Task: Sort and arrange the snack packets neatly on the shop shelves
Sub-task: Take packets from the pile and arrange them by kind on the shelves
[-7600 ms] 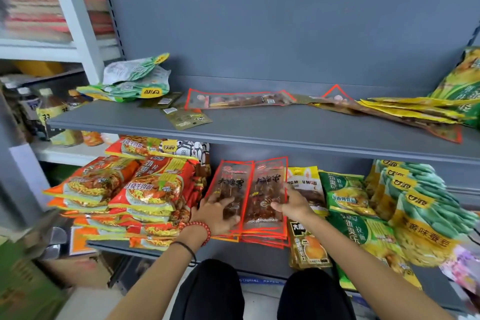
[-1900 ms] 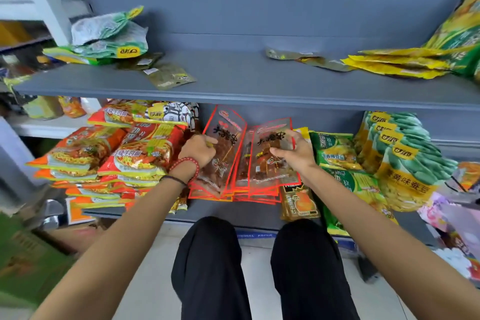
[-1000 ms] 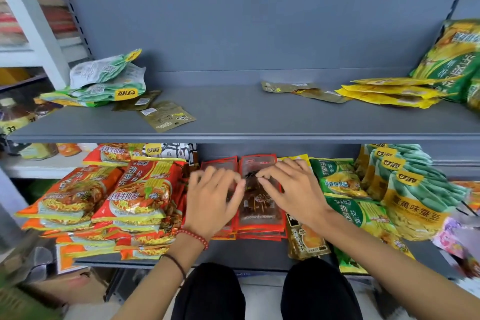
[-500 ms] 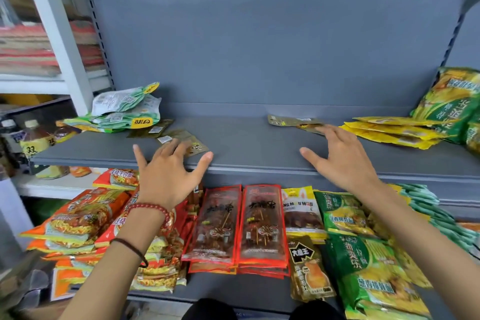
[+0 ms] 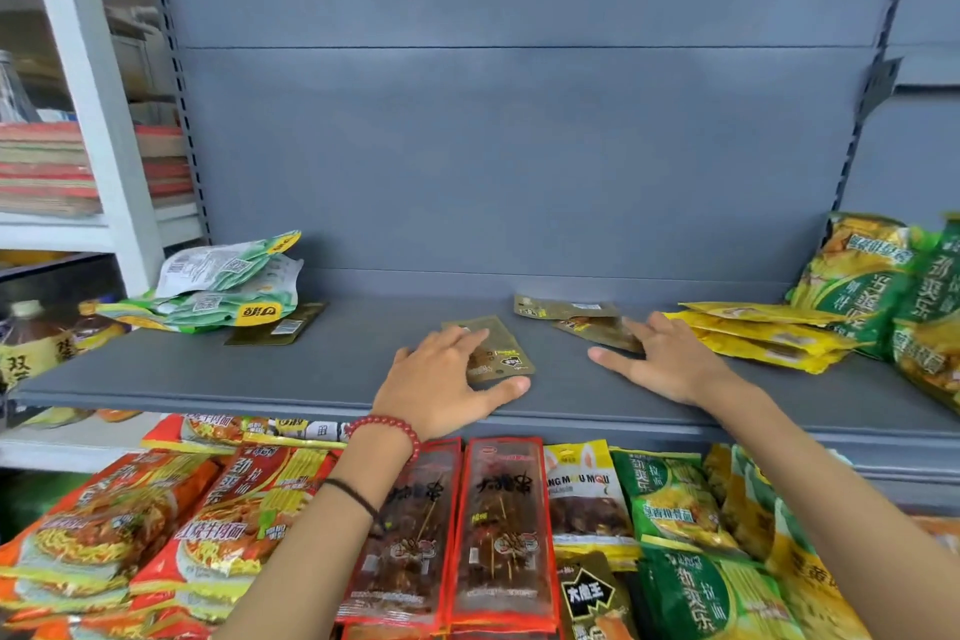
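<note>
On the grey upper shelf (image 5: 322,374) my left hand (image 5: 441,382) lies over a flat olive packet (image 5: 506,353), fingers on top and thumb at its front edge. My right hand (image 5: 670,361) is spread flat, its fingertips touching one of two more olive packets (image 5: 597,327) near the back; the other (image 5: 563,308) lies just behind. A dark olive packet (image 5: 280,325) rests by a pile of green-and-white packets (image 5: 228,286) at the left. On the lower shelf, red skewer packets (image 5: 501,530) stand in two neat stacks.
Yellow flat packets (image 5: 769,333) and green corn bags (image 5: 883,286) fill the upper shelf's right end. Below are orange noodle packs (image 5: 130,535), a yellow snack packet (image 5: 582,489) and green packets (image 5: 670,499). Bottles (image 5: 36,338) stand on the white rack at left.
Both hands left the red skewer packets and rose to the upper shelf. My left hand has slid one olive packet rightward toward the middle; my right hand reached the olive packets at the back.
</note>
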